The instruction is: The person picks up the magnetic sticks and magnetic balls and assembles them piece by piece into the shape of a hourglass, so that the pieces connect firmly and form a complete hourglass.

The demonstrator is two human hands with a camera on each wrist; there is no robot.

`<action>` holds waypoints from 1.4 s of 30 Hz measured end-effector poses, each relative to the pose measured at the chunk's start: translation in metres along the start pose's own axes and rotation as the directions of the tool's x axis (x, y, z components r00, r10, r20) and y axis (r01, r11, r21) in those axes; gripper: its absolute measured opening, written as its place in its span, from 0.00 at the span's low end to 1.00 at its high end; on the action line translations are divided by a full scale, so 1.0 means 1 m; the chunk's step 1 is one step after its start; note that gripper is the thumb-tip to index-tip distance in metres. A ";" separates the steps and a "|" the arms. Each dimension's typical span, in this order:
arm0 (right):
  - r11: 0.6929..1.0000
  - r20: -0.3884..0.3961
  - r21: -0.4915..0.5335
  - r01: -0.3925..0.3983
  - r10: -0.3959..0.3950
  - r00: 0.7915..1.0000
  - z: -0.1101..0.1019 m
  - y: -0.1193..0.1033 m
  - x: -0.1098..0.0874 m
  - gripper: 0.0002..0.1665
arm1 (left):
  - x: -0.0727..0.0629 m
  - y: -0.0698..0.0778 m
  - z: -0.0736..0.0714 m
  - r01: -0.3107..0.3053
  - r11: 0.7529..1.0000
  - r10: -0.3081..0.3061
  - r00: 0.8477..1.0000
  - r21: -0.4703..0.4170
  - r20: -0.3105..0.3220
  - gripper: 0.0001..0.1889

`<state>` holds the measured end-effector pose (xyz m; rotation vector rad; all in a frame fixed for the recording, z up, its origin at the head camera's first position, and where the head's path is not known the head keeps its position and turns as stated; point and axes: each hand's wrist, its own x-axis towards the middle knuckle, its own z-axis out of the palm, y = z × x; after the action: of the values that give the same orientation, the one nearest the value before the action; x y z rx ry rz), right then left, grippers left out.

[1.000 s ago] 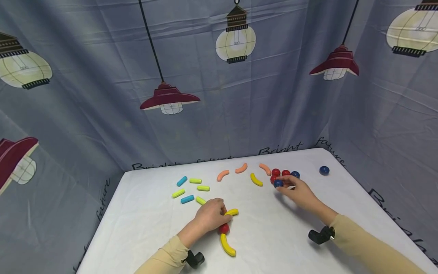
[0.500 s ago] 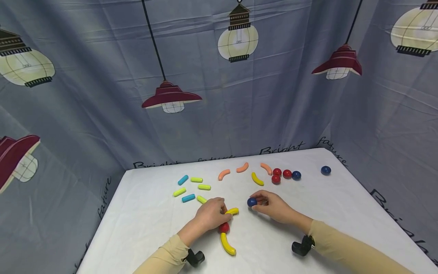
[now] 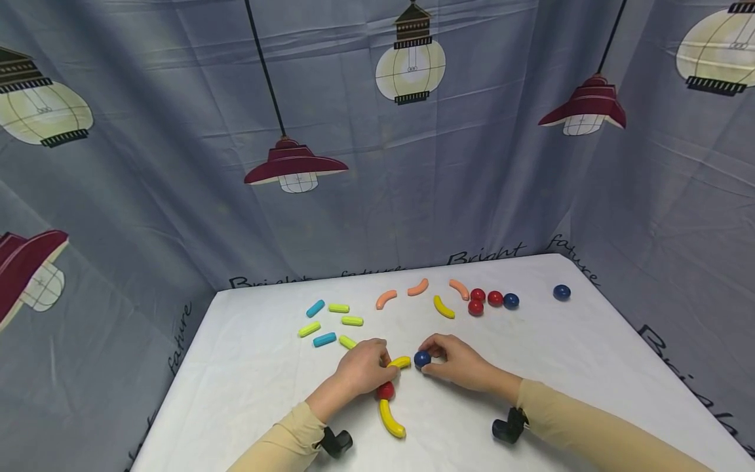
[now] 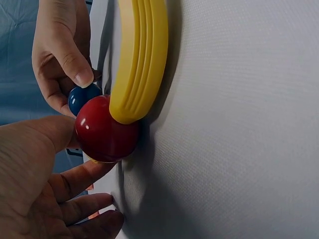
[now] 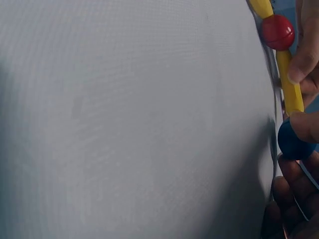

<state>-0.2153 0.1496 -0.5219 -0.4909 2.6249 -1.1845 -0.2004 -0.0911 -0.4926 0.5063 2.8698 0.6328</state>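
Observation:
My left hand [image 3: 364,367] pinches a curved yellow rod [image 3: 402,362] between thumb and fingers. At its near end sits a red ball [image 3: 385,391], and a second curved yellow rod [image 3: 392,419] runs from that ball toward the front of the table. My right hand [image 3: 459,364] holds a blue ball [image 3: 422,358] between thumb and fingers, right at the free tip of the gripped rod. In the right wrist view, the blue ball [image 5: 294,140] lines up with the rod's end under the thumb. The left wrist view has the red ball [image 4: 107,130] hiding most of the gripped rod.
Left of centre lie short green rods [image 3: 352,321] and blue rods [image 3: 324,339]. Farther back are curved orange rods [image 3: 386,299] and a loose yellow rod [image 3: 444,307]. Red balls [image 3: 476,307] cluster beside a blue ball [image 3: 510,301]; another blue ball [image 3: 561,292] sits far right.
My right hand has carried the blue ball from the ball cluster leftward and nearer, up to the end of the yellow rod. My left hand has stayed in place on the rod.

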 end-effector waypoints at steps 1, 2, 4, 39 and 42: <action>1.000 0.002 -0.004 0.001 -0.001 1.000 0.001 -0.001 0.000 0.20 | 0.000 0.000 0.000 -0.002 1.000 0.002 1.000 0.002 0.000 0.11; 1.000 0.003 -0.007 0.000 0.000 1.000 0.001 -0.002 0.000 0.20 | 0.000 0.000 0.000 -0.004 1.000 0.004 1.000 0.003 0.000 0.11; 1.000 0.001 -0.011 -0.003 0.003 1.000 0.003 -0.003 0.000 0.20 | 0.001 0.000 0.000 -0.008 1.000 0.008 1.000 0.007 -0.003 0.11; 0.982 -0.068 -0.174 0.067 -0.080 0.994 0.011 -0.001 0.007 0.18 | -0.001 0.000 -0.001 -0.031 0.999 0.031 1.000 0.018 -0.001 0.16; 0.977 -0.046 -0.193 0.093 -0.103 0.994 0.013 -0.002 0.009 0.18 | -0.001 0.001 -0.001 -0.029 0.999 0.029 1.000 0.033 0.001 0.15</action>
<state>-0.2191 0.1361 -0.5293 -0.6381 2.8074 -0.9904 -0.1994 -0.0907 -0.4914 0.5545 2.8818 0.5903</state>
